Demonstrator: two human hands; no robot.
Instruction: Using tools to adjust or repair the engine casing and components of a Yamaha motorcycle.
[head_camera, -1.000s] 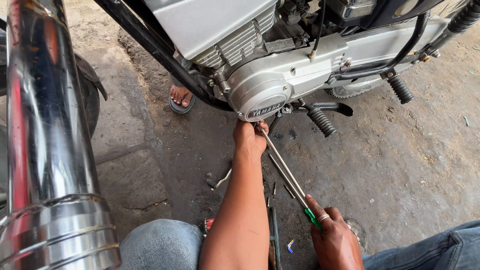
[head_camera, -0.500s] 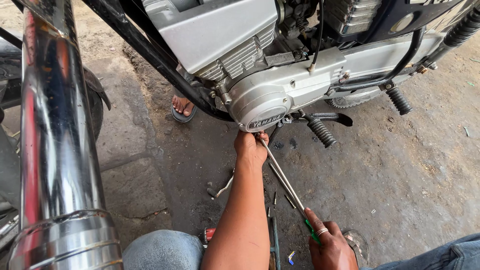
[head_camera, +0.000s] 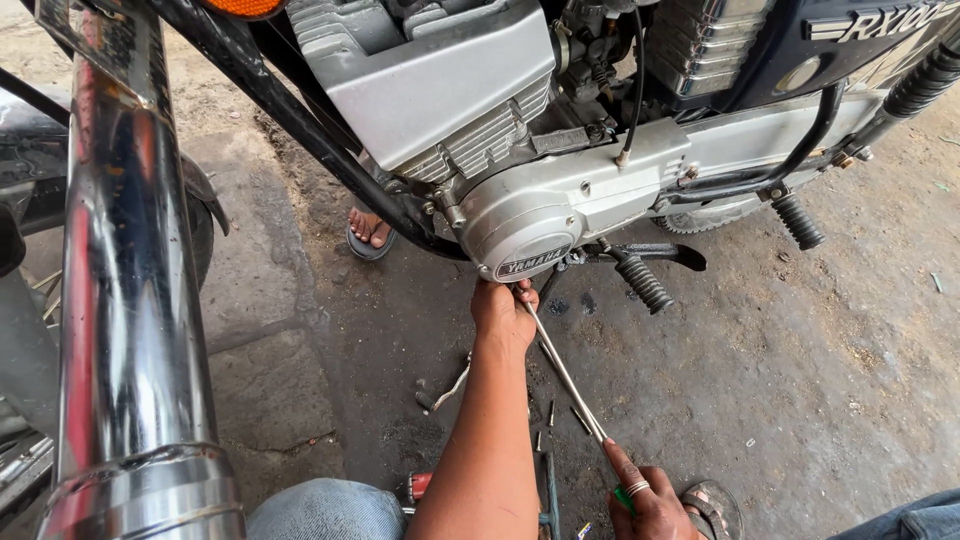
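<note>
The left hand (head_camera: 503, 312) reaches up to the round engine cover (head_camera: 520, 237) at twelve o'clock, fingers pinching the screwdriver (head_camera: 566, 378) tip there. The right hand (head_camera: 650, 500), at five o'clock, is clamped around its green handle.

Stained concrete floor (head_camera: 820, 400) carries scattered bolts (head_camera: 549, 413), a small bent metal part (head_camera: 448, 390) and a sandalled foot (head_camera: 368, 232).

My left hand (head_camera: 503, 312) hides the screwdriver (head_camera: 566, 378) tip under the round engine cover (head_camera: 520, 235), and below that cover my right hand (head_camera: 650, 497) is cut off by the frame's bottom edge.
</note>
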